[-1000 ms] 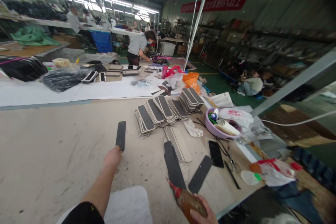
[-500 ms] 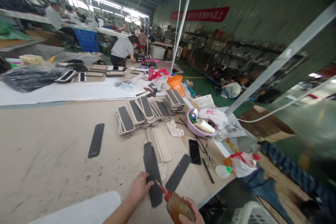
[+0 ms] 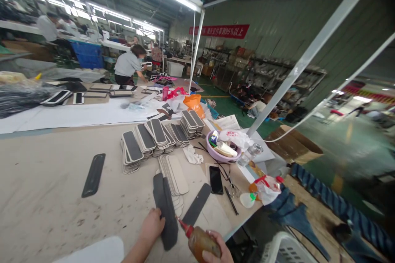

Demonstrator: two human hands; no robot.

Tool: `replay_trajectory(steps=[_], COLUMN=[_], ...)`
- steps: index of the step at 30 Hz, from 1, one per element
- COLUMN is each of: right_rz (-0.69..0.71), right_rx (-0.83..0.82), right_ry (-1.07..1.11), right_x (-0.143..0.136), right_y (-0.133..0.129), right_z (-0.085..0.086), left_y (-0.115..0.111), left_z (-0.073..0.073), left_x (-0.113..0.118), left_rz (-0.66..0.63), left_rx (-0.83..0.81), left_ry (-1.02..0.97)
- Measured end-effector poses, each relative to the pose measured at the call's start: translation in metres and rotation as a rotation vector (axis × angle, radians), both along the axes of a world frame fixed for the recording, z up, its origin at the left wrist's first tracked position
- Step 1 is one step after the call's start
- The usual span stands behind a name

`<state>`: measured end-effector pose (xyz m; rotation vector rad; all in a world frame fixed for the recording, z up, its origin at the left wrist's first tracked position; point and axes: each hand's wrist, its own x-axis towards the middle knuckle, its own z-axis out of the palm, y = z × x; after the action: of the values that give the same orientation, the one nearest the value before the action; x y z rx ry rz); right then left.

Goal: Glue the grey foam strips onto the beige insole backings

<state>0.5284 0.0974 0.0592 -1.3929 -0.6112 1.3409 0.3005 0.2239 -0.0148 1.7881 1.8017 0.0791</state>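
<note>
My left hand [image 3: 153, 225] is closed at the left edge of a stack of dark grey strips [image 3: 166, 209], its fingertips gripping the edge. In my right hand [image 3: 219, 246] is a squeeze bottle [image 3: 202, 243] of brown liquid, tilted with its red nozzle pointing up and left. The nozzle tip is close to the strips' right edge; I cannot tell whether it touches. Another dark grey strip [image 3: 197, 204] lies just right of the stack. Behind it are fanned-out beige pieces [image 3: 174, 174], and beyond these, piles of beige-edged grey pieces [image 3: 143, 137].
A lone dark strip [image 3: 94, 175] lies to the left. On the right are a phone [image 3: 216, 180], a black pen-like tool [image 3: 231, 200], scissors [image 3: 235, 189], a purple basin [image 3: 212, 154] and a small green-capped bottle [image 3: 247, 200]. A metal post [image 3: 277, 82] rises beyond the table's right side.
The view has swung to the right. My left thumb lay across the strips earlier; now those fingers are curled at the edge. A person at the far table has raised a pale-framed piece.
</note>
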Motion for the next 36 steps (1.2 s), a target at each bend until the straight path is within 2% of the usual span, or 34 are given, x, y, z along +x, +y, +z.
replay_trajectory(steps=[4,8,11,15,19,22,25,28,32,36], right_rz=[0.121,0.13,0.138,0.129,0.195,0.284,0.417,0.549,0.674,0.784], right_rx=[0.014,0.02,0.029,0.039,0.023,0.003,0.015,0.095,0.296,0.463], right_ry=[-0.089,-0.158,-0.172,-0.191,-0.231,-0.275,-0.315,-0.407,-0.581,-0.701], right_x=[0.005,0.009,0.008,0.0,-0.015,-0.032,-0.054,-0.084,-0.133,-0.181], right_y=[-0.002,-0.007,-0.01,-0.009,0.001,0.011,0.024,0.038,0.057,0.068], right_z=[0.005,-0.004,-0.008,-0.006,-0.002,-0.002,-0.002,-0.001,0.0,-0.006], left_y=[0.0,-0.002,-0.009,-0.024,-0.047,-0.071,-0.099,-0.129,-0.163,-0.175], left_z=[0.003,0.006,0.017,0.04,0.06,0.066,0.059,0.042,0.016,-0.003], left_x=[0.0,-0.006,-0.022,-0.07,-0.141,-0.189,-0.222,-0.24,-0.247,-0.242], left_rz=[0.02,0.03,0.02,-0.018,-0.071,-0.092,-0.104,-0.067,0.024,0.038], left_rx=[-0.001,0.002,0.036,0.1,0.115,0.108,0.104,0.145,0.217,0.266], left_ry=[0.024,0.021,-0.001,-0.003,0.031,0.055,0.051,0.051,0.07,0.035])
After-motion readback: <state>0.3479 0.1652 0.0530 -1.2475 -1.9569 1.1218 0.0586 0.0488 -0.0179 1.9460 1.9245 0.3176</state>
